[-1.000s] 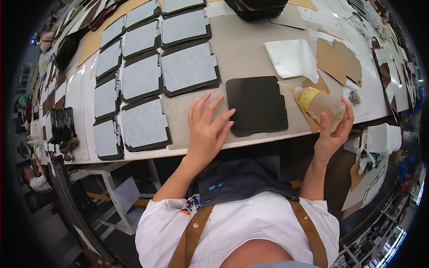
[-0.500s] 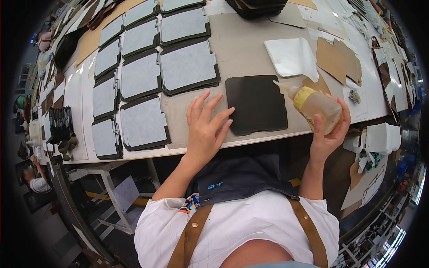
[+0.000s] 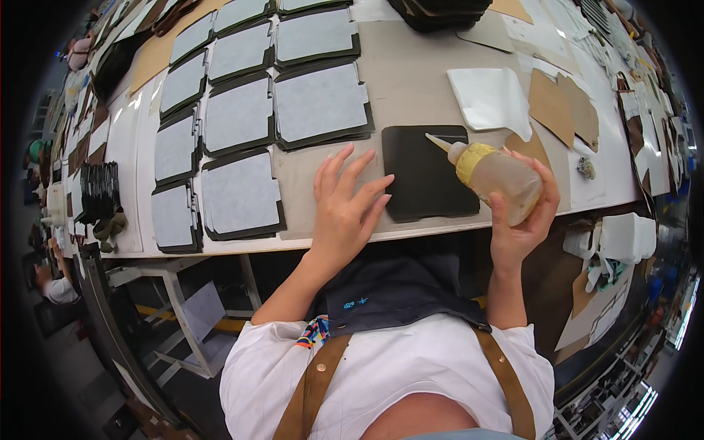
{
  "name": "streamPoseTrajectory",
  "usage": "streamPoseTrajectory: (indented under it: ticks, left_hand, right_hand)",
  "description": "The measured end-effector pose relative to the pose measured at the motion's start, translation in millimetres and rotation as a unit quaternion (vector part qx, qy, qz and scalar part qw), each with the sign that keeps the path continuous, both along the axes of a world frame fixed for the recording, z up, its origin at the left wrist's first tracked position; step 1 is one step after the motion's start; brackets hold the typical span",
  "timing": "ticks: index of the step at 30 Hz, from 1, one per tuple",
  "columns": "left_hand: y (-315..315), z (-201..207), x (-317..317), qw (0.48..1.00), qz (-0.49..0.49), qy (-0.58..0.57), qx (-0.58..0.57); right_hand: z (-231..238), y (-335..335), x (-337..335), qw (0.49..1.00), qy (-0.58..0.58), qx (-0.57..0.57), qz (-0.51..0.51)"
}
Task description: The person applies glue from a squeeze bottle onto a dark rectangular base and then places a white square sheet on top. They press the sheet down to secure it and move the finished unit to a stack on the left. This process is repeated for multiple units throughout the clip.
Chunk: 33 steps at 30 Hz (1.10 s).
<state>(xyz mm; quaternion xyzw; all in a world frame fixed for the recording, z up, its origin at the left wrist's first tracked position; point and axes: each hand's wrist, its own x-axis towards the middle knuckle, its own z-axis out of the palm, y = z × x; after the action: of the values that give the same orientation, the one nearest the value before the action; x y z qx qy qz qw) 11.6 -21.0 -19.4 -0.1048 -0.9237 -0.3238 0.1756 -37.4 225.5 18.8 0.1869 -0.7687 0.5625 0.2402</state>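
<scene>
A dark, nearly square panel [image 3: 422,187] lies flat near the table's front edge. My right hand [image 3: 524,202] is wrapped round a translucent squeeze bottle [image 3: 502,180] with a yellow band. The bottle is tilted, and its thin nozzle [image 3: 438,141] points left over the upper part of the panel. A thin shiny line [image 3: 456,139] shows on the panel to the right of the tip. At the panel's left edge rests my left hand [image 3: 345,202], fingers spread, fingertips at or on the edge; it holds nothing.
Rows of stacked dark panels with pale grey sheets [image 3: 238,194] stand on the left. A folded white sheet [image 3: 490,99] and brown card pieces [image 3: 554,106] lie beyond the bottle. A dark stack [image 3: 440,11] sits at the far edge. White containers [image 3: 627,238] stand right, below table level.
The bottle in my right hand has moved left, its nozzle passing from the panel's upper right corner to over its upper middle. My left hand stays by the panel's left edge.
</scene>
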Motion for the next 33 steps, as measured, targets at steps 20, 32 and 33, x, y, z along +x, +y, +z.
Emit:
streamPoseTrajectory:
  ticks: [20, 32, 33]
  left_hand:
    - [-4, -4, 2, 0.993, 0.061, 0.028, 0.099]
    - [-6, -4, 1, 0.990, 0.073, 0.038, 0.115]
    - [-6, -4, 1, 0.990, 0.073, 0.036, 0.116]
  right_hand:
    - [20, -14, -48, 0.974, -0.116, -0.105, 0.163]
    - [18, -7, -67, 0.966, -0.154, -0.077, 0.192]
    - [18, -7, -67, 0.966, -0.154, -0.074, 0.194]
